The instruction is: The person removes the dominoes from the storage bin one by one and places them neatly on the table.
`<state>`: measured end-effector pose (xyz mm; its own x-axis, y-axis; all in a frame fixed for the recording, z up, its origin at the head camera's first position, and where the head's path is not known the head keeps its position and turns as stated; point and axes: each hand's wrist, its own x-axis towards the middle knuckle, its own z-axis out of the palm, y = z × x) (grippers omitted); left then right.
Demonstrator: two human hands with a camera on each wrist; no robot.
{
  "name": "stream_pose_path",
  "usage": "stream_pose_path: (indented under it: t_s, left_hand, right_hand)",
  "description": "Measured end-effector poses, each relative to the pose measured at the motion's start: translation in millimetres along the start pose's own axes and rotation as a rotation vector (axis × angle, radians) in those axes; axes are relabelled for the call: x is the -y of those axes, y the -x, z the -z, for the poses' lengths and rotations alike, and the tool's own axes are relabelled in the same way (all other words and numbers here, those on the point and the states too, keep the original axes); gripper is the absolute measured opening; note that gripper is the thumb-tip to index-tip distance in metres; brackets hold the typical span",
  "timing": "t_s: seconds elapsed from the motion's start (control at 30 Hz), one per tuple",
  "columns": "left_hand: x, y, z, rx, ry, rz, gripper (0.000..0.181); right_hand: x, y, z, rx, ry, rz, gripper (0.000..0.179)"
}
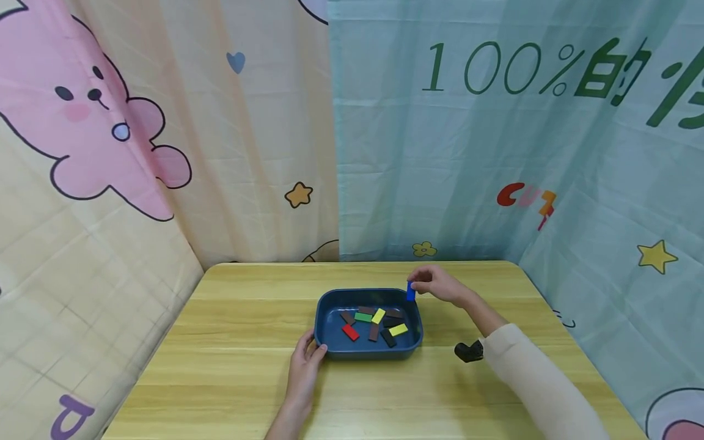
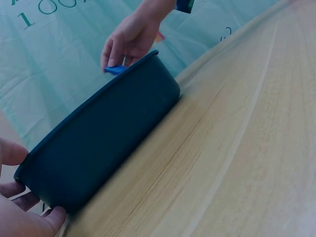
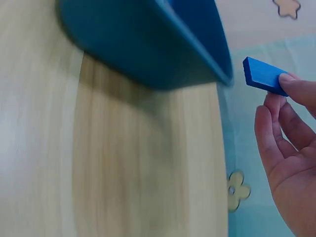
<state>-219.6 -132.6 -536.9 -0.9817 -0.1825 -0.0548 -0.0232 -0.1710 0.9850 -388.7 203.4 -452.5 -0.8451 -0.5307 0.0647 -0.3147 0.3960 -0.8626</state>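
Observation:
Pinched between the thumb and fingers of my right hand (image 1: 437, 286) is a small flat blue block (image 3: 265, 76). In the head view the block stands upright over the back right corner of a dark blue rectangular basin (image 1: 363, 354). My left hand (image 1: 305, 366) holds the basin's front left corner. In the left wrist view, its fingers are at the rim and the thumb (image 2: 57, 217) is low on the wall. Inside the basin lie several loose blocks: a red block (image 1: 350, 332), a green block (image 1: 363, 317), yellow blocks (image 1: 398, 330), and brown and black ones.
The basin stands on a light wood-grain table (image 1: 236, 342). Printed curtains (image 1: 396, 153) hang behind the table and along both sides. A black object (image 1: 469, 351) shows beside the right sleeve cuff (image 1: 503, 339).

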Motion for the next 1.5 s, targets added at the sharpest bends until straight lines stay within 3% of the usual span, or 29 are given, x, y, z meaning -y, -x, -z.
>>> stream_pose_path:
  t_s: [0.27, 0.6, 0.77, 0.97, 1.27, 1.5]
  left_hand:
    - [-0.1, -1.4, 0.3, 0.003, 0.0, -0.006, 0.052]
    - [-0.5, 1.4, -3.4, -0.031, -0.03, -0.002, 0.052]
    - [-0.4, 2.2, -2.7, -0.044, -0.037, 0.018, 0.052]
    - [-1.1, 1.8, -2.2, -0.033, -0.028, 0.022, 0.051]
    - [-0.4, 1.7, -1.2, -0.018, -0.013, 0.006, 0.049]
    - [0.3, 1.6, -1.7, -0.02, -0.011, 0.016, 0.048]
  right_hand:
    - [-32.2, 17.8, 16.6, -0.028, -0.005, -0.093, 0.025]
    - [-73.5, 30.1, 7.3, -0.042, 0.065, -0.143, 0.017]
    - [-78.5, 31.0, 0.7, -0.071, 0.059, -0.151, 0.017]
    - [-73.4, 31.7, -5.1, -0.109, 0.16, -0.169, 0.016]
    - [-78.5, 33.5, -12.7, -0.194, 0.313, -0.117, 0.009]
    - [-82.7, 33.8, -15.0, -0.216, 0.347, -0.087, 0.01]
